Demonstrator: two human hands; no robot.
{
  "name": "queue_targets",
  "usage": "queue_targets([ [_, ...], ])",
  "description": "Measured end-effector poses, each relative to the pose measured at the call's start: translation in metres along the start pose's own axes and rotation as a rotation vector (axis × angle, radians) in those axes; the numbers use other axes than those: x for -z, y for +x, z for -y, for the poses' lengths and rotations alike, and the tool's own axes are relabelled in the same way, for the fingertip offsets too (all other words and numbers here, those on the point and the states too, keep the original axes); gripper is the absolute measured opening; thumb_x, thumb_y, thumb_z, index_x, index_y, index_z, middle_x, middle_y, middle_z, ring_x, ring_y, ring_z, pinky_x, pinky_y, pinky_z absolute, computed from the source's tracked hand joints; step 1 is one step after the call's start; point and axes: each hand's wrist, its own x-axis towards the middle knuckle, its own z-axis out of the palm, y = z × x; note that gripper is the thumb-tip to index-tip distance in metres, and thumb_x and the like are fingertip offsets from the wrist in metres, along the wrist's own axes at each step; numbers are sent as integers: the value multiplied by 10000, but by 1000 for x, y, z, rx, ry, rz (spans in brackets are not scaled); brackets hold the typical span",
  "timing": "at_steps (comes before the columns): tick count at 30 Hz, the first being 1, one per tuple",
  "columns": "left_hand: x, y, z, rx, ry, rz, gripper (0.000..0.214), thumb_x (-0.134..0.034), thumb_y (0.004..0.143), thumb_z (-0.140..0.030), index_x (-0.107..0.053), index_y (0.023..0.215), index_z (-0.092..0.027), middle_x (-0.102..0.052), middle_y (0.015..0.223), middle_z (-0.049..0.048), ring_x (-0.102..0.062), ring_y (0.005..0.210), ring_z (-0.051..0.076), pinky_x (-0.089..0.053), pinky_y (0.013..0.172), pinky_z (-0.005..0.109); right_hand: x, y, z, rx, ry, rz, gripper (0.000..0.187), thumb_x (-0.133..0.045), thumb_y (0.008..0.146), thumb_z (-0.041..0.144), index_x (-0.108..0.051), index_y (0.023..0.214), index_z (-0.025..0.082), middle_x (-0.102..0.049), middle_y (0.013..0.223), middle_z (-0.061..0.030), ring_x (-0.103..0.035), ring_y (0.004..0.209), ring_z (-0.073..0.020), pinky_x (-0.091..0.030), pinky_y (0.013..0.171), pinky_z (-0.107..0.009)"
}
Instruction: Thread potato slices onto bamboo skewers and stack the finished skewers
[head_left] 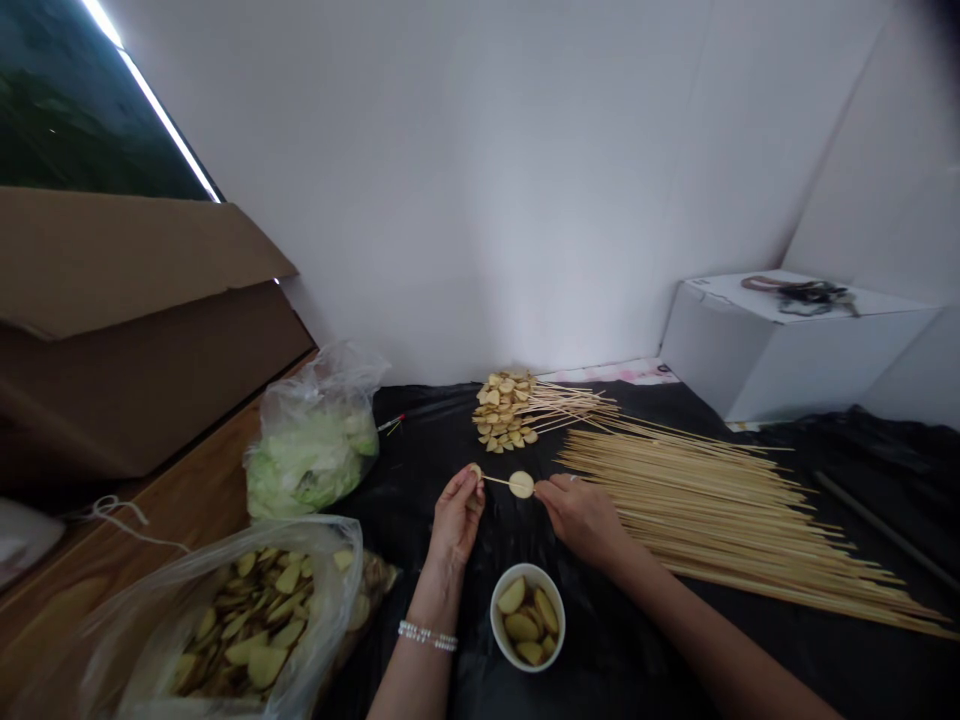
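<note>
My left hand (459,510) is closed, pinching a small potato slice (475,470) at one end of a thin wooden skewer (496,481). Close to my right fingertips, a round, pale potato slice (521,485) is threaded on the same skewer. My right hand (577,510) is closed round the skewer just beyond that slice. Below and between the hands stands a white cup (496,628) holding several potato slices in dark liquid. Beyond them lies a pile of skewered potato slices (504,410), sticks pointing right. How far the skewer enters the left slice is hidden by the fingers.
Many loose skewers (735,510) lie spread at the right on black sheeting (420,410). To the left are an open plastic bag of potato slices (255,620) and a bag of pale green vegetable (315,450). A cardboard box (135,370) and a white box (795,350) flank the workspace.
</note>
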Motion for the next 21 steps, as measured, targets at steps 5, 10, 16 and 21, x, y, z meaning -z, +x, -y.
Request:
queue_targets([
  [5,0,0,-1,30,-25,-1,170,-597,757,27,-660,843,-106,-694,742,49,-638,584,78,-527,518,131,-1,0,-1,6,-8,-8,218,-412,915,203,-613,832,213,-601,781,-17,-512,718,-131,-254,595,-263],
  [10,1,2,-3,29,-36,-18,170,-580,765,36,-651,836,-101,-690,737,47,-640,583,78,-526,516,125,0,-1,-2,0,-1,-2,215,-413,914,198,-609,828,214,-603,780,-12,-516,715,-130,-257,603,-264],
  [16,2,2,0,22,-24,0,177,-605,752,24,-657,856,-110,-698,753,46,-644,593,76,-529,530,123,0,0,0,-10,-15,27,207,-415,910,192,-612,852,219,-611,800,-18,-524,728,-133,-253,587,-265],
  [21,2,1,0,-5,-10,3,168,-618,742,21,-666,838,-107,-702,754,51,-643,594,78,-528,529,127,-1,0,-1,-5,-3,21,212,-410,916,198,-612,853,220,-613,804,-15,-531,743,-132,-260,597,-267],
])
